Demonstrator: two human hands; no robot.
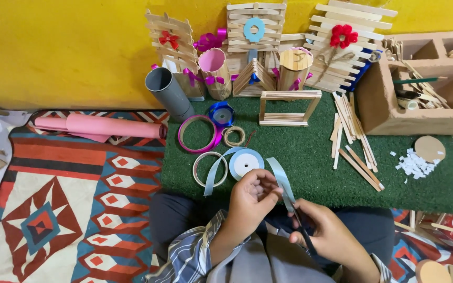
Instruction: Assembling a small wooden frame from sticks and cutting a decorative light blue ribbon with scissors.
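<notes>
My left hand (254, 195) pinches the end of a light blue ribbon (281, 178) that runs off a light blue ribbon spool (245, 162) lying on the green mat (310, 167). My right hand (327, 230) grips black-handled scissors (300, 220), whose blades point up along the ribbon just right of my left fingers. A second loose strip of the same ribbon (215, 170) curves left of the spool. Both hands hover over my lap at the mat's near edge.
On the mat lie a pink ring (197, 133), a blue ribbon roll (221, 113), twine (234, 136), a stick frame (288, 107), loose craft sticks (352, 139) and paper scraps (415, 163). Stick crafts and a cardboard organiser (420, 84) line the yellow wall. Pink rolled paper (106, 126) rests left.
</notes>
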